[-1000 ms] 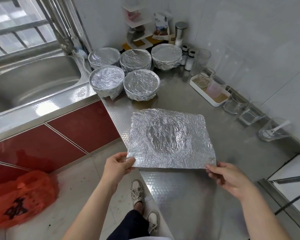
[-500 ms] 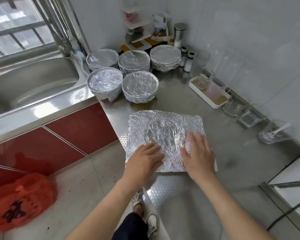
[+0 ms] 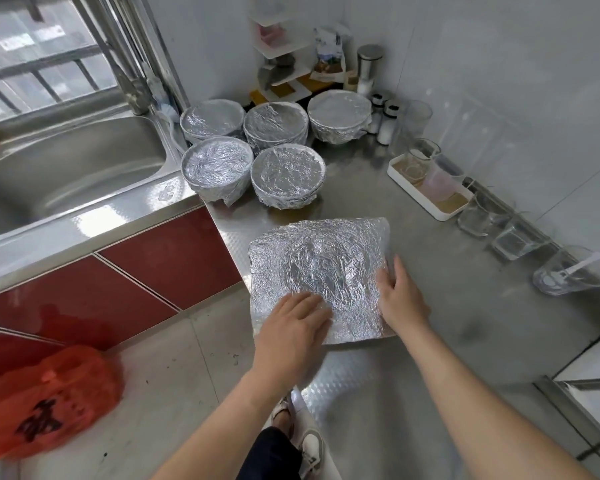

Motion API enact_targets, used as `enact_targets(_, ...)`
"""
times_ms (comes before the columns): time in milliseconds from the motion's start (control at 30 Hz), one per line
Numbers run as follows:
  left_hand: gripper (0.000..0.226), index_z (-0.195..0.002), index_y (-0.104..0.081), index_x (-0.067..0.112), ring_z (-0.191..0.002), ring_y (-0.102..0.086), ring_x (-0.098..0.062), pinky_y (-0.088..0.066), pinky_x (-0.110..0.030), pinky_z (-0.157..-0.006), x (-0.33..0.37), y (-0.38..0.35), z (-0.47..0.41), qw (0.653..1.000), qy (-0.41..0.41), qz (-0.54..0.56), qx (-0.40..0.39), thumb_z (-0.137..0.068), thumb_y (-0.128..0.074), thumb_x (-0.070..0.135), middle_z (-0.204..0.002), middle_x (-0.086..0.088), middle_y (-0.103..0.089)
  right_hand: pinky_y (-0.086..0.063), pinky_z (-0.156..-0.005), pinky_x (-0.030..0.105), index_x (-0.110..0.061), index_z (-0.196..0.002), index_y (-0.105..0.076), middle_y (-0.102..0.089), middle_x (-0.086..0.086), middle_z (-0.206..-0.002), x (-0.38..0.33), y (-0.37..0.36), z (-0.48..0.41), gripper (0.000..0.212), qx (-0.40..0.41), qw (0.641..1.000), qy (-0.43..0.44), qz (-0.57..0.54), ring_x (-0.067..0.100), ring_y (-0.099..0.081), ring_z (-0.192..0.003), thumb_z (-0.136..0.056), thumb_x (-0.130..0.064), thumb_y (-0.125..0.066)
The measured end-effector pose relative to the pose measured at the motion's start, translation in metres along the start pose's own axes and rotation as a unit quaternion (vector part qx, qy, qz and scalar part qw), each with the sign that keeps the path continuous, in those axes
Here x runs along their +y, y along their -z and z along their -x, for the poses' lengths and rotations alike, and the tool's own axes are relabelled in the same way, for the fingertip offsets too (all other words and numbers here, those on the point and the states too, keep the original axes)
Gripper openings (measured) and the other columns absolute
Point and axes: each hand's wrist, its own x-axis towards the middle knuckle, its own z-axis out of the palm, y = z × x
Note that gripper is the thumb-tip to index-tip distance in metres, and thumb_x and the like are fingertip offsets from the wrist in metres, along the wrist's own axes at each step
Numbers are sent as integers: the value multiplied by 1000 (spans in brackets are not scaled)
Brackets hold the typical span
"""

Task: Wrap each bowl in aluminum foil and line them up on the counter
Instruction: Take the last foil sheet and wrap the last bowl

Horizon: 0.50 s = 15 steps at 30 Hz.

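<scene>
A crinkled square sheet of aluminum foil (image 3: 321, 268) lies flat on the steel counter (image 3: 458, 306) near its front corner. My left hand (image 3: 293, 329) presses flat on the sheet's near left part. At the sheet's right edge, my right hand (image 3: 400, 294) rests with fingers spread. Several foil-wrapped bowls stand in two rows behind the sheet: two in front (image 3: 217, 168) (image 3: 287, 174) and three at the back (image 3: 212, 117) (image 3: 275, 123) (image 3: 339, 114). No unwrapped bowl is in view.
A steel sink (image 3: 63, 174) lies to the left. A white tray (image 3: 426, 199) with cups and several glass containers (image 3: 513, 240) line the right wall. Jars and a small shelf (image 3: 284, 64) fill the back corner. An orange plastic bag (image 3: 45, 403) sits on the floor.
A second ago both hands held the foil sheet up by its near corners. They laid it on the counter and now press on it; my right hand has slid out to the right edge.
</scene>
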Motion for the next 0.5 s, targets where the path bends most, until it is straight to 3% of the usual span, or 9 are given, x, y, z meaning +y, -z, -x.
enact_targets(100, 43, -131, -58, 27, -134, -47, -27, -37, -50, -111, 7, -7, -7, 999, 19, -16, -35, -100, -38, 47, -141, -4, -54, -28, -110, 46, -18, -150, -23, -38, 9, -151, 11, 7, -6, 78, 19, 993, -63, -95, 30, -40, -134, -89, -56, -53)
enact_targets(200, 45, -141, -45, 35, -143, -33, -26, -25, -52, -116, 10, -15, -10, 997, 25, -14, -73, -101, -30, 50, -153, -1, -39, -40, -106, 40, -12, -144, -35, -48, 13, -141, 23, 13, -8, 77, 32, 964, -97, -246, 27, -51, -123, -82, -36, -74)
enact_targets(300, 37, -133, -52, 35, -139, -40, -26, -30, -53, -114, 10, -16, -9, 998, 6, -15, -62, -101, -36, 46, -149, 0, -46, -55, -85, 46, -15, -139, -42, -62, 16, -120, 35, 19, -8, 70, 43, 930, -123, -344, 29, -65, -102, -78, -10, -77)
enact_targets(367, 34, -125, -59, 33, -134, -47, -25, -35, -52, -111, 9, -16, -5, 999, -7, -9, -46, -99, -40, 44, -141, 0, -54, -53, -63, 33, -17, -139, -43, -64, 12, -113, 40, 21, -5, 69, 47, 924, -118, -361, 27, -66, -95, -79, -2, -74)
enact_targets(400, 33, -122, -61, 32, -131, -50, -25, -37, -51, -109, 8, -17, -3, 999, -14, -5, -39, -99, -42, 44, -137, 1, -58, -49, -59, 28, -18, -139, -43, -64, 11, -110, 42, 20, -3, 69, 49, 925, -111, -361, 25, -66, -91, -79, 0, -73)
enact_targets(500, 29, -117, -65, 30, -125, -53, -19, -41, -44, -106, 5, -16, 2, 999, -37, 7, -18, -98, -46, 42, -128, 7, -63, -52, -76, 34, -18, -140, -41, -60, 12, -108, 41, 20, 1, 71, 67, 939, -100, -322, 23, -62, -87, -79, -1, -73)
